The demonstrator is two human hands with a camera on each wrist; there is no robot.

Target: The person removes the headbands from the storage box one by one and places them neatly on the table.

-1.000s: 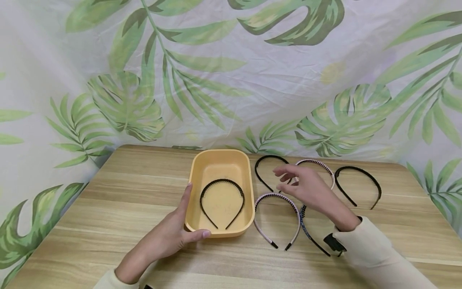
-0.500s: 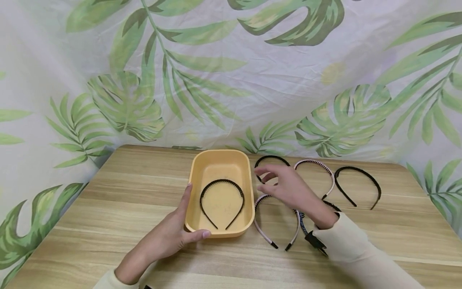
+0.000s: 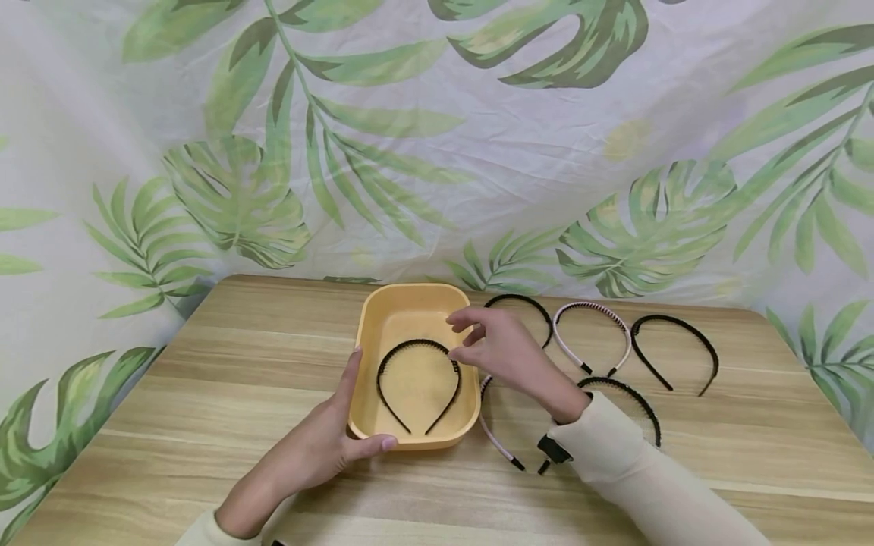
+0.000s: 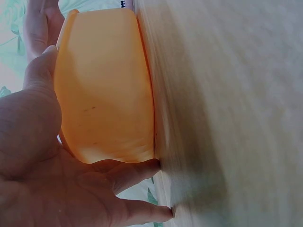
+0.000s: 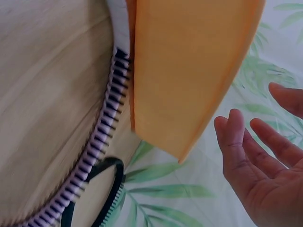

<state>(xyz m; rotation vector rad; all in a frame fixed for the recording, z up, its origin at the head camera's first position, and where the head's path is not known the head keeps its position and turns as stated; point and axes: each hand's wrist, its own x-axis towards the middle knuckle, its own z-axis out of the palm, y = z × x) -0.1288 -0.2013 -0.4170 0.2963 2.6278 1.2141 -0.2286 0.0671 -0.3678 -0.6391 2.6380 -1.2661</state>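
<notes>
A yellow plastic box (image 3: 423,438) stands on the table with a black toothed headband (image 3: 418,342) lying inside. My left hand (image 3: 321,436) holds its near left corner, thumb along the front rim and fingers down the left side. In the left wrist view, two fingertips of that hand reach the tabletop beside the box (image 4: 104,85). Over the box's right rim hovers my right hand (image 3: 501,353), fingers loosely bent and nothing in them. Below it lies a pink headband (image 3: 496,441), partly hidden by the arm; its dark teeth show in the right wrist view.
More headbands lie right of the box: a black one (image 3: 519,297) at the back, a pink one (image 3: 594,305) beside it, another black one (image 3: 683,323) farther right. A dark one (image 3: 614,380) is partly covered by the right sleeve. A leaf-print cloth (image 3: 382,152) hangs behind the table.
My right hand has moved left from above the headbands to the box's right rim, still holding nothing. The left hand and the box have stayed in place.
</notes>
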